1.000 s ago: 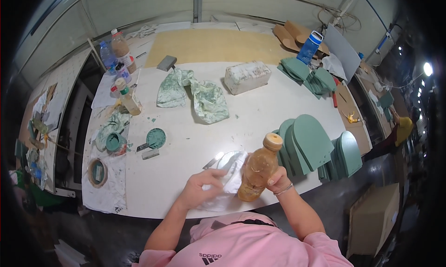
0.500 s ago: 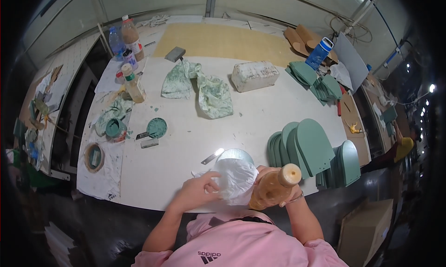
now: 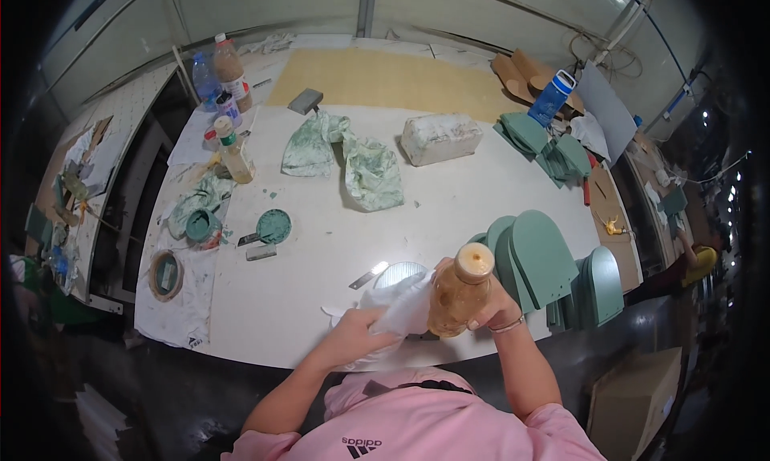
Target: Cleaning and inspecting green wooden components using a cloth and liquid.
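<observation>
My right hand [image 3: 499, 309] is wrapped round a clear plastic bottle [image 3: 457, 305] of brownish liquid, its pale cap toward me, above the table's near edge. In my left hand [image 3: 357, 334] is a crumpled white cloth [image 3: 409, 301], gripped at its lower part; the upper part reaches the bottle's left side, and whether they touch I cannot tell. Behind the cloth shows a shiny round ribbed dish or lid [image 3: 399, 273], partly covered. A thin metal scraper blade [image 3: 369, 275] lies beside it. To the right of the bottle stand several green arch-shaped panels [image 3: 539, 256].
At the left are a tub of green putty [image 3: 274, 226], a tape roll [image 3: 166, 276] and several bottles [image 3: 235, 158]. Green-stained cloths [image 3: 373, 175], a whitish block [image 3: 440, 139] and a grey sanding block [image 3: 305, 101] lie farther back. A blue bottle [image 3: 552, 97] stands far right.
The bottle in my right hand has moved up and to the left. The white cloth has shifted and stretched out toward the bottle, with my left hand slightly lower and still gripping it.
</observation>
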`<state>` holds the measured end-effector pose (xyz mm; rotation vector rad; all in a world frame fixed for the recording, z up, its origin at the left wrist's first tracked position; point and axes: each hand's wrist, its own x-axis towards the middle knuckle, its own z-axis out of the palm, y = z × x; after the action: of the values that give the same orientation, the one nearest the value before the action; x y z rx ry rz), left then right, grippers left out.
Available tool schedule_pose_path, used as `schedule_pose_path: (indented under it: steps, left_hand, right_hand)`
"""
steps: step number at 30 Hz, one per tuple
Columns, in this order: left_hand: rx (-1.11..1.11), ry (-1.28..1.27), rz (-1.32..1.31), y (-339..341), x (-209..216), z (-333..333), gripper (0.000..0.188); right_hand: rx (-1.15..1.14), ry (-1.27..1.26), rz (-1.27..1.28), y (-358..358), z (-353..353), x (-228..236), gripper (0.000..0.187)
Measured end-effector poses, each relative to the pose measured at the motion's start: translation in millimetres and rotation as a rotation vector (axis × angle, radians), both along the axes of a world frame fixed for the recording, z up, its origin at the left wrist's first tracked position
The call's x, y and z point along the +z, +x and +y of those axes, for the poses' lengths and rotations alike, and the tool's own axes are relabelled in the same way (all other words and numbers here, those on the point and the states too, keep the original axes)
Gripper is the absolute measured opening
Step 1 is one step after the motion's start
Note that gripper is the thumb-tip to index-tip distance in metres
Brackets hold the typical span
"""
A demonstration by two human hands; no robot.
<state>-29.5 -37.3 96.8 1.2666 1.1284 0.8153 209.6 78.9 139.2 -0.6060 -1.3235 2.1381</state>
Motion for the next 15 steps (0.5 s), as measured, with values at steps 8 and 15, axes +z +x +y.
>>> schedule_pose_path:
  steps: [8, 15]
  left_hand:
    - [0.501, -0.190, -0.829, -26, -17, -1, 0.039]
    - [0.676, -0.073, -0.720, -12, -25, 7, 0.044]
  right_hand:
    - [0.057, 0.138, -0.330, -12, 10, 12, 0.079]
    - [0.076, 0.852, -1.037, -46, -3, 2, 0.054]
